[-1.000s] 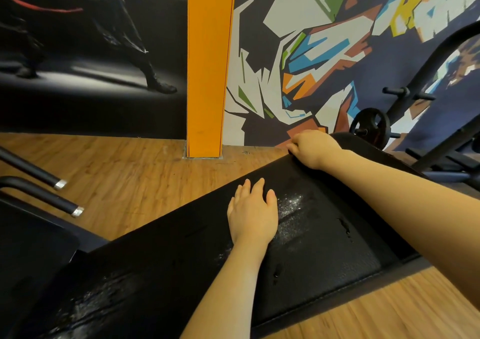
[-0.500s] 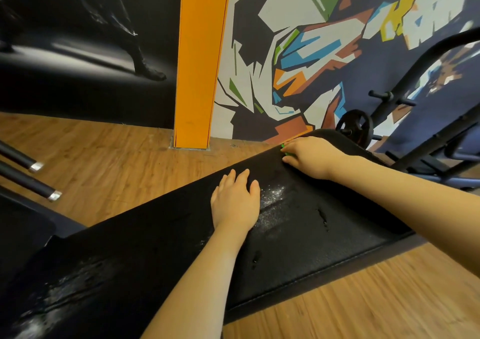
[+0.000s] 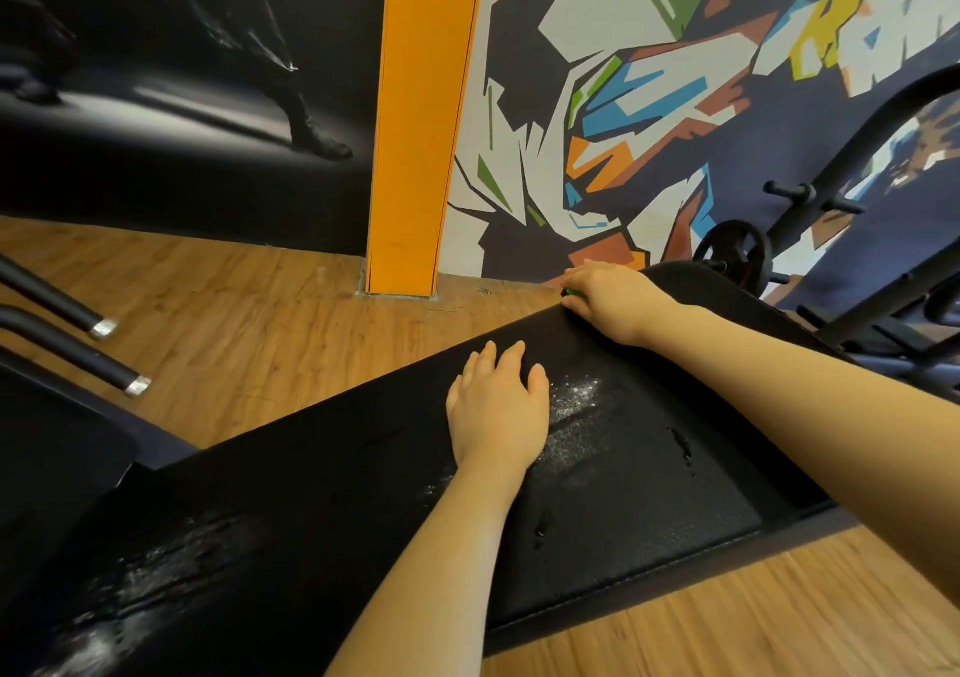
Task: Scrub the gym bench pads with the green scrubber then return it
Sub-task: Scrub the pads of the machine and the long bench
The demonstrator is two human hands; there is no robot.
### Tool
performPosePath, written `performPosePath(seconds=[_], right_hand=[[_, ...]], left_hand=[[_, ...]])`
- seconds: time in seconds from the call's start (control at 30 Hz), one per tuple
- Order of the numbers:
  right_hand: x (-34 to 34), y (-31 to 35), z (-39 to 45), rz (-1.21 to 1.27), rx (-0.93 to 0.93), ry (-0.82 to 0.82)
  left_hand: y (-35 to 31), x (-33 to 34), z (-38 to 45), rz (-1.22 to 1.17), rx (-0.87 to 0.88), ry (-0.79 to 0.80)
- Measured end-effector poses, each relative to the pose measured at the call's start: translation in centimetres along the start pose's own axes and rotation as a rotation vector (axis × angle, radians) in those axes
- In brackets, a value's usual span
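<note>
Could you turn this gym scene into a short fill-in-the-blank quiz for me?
1. The left hand lies flat on the black ____.
2. The scrubber peeking out under the right hand is ____ in colour.
3. The pillar against the wall is ____.
4. The floor looks like ____.

Missing words: pad; green; orange; wood

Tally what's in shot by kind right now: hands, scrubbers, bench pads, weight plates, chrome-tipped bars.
Hands: 2, left hand flat on the pad, right hand over the scrubber
Green scrubber: 1, mostly hidden
Bench pad: 1
Weight plate: 1
Chrome-tipped bars: 2, upper bar, lower bar
Total: 7
</note>
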State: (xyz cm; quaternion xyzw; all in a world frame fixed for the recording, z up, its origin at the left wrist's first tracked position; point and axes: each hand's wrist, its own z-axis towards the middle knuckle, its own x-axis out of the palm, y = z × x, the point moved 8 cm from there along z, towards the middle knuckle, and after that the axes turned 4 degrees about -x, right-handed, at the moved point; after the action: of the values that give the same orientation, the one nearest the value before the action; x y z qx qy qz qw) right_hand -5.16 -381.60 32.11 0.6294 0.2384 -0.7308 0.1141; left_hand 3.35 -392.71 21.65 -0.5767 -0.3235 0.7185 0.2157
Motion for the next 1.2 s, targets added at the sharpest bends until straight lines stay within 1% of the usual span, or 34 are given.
performPosePath(seconds=[0.07,0.2,0.43,0.5,0.7,0.87,0.97,1.2], right_hand=[[0.2,-0.1,0.3,-0.001,0.032,-0.006],[0.5,0.1,-0.2,-0.008,0.038,0.070],[-0.2,1.9,-4.7,0.002,-0.166,0.125],[-0.1,1.9,-5.2,0.021,-0.197,0.133],[-0.2,2.2,-2.8,0.077,-0.177,0.114],[0.8,2.0,0.5,0.053,-0.074,0.076],[1.1,2.0,0.9,0.045,-0.043,0.050],[0.7,3.1,-2.3,0.067,-0.177,0.185]], left_hand=[[0.0,0.0,0.0,-0.002,0.000,0.001],[-0.1,0.0,0.0,-0.001,0.003,0.008],[-0.1,-0.1,-0.1,0.007,-0.001,0.015],[-0.1,-0.1,-0.1,0.011,-0.001,0.014],[-0.1,-0.1,0.0,0.010,0.000,0.008],[-0.2,-0.2,0.0,0.006,0.000,0.006],[-0.2,-0.2,0.0,0.001,0.004,0.008],[0.0,-0.1,0.1,0.009,0.002,0.003]])
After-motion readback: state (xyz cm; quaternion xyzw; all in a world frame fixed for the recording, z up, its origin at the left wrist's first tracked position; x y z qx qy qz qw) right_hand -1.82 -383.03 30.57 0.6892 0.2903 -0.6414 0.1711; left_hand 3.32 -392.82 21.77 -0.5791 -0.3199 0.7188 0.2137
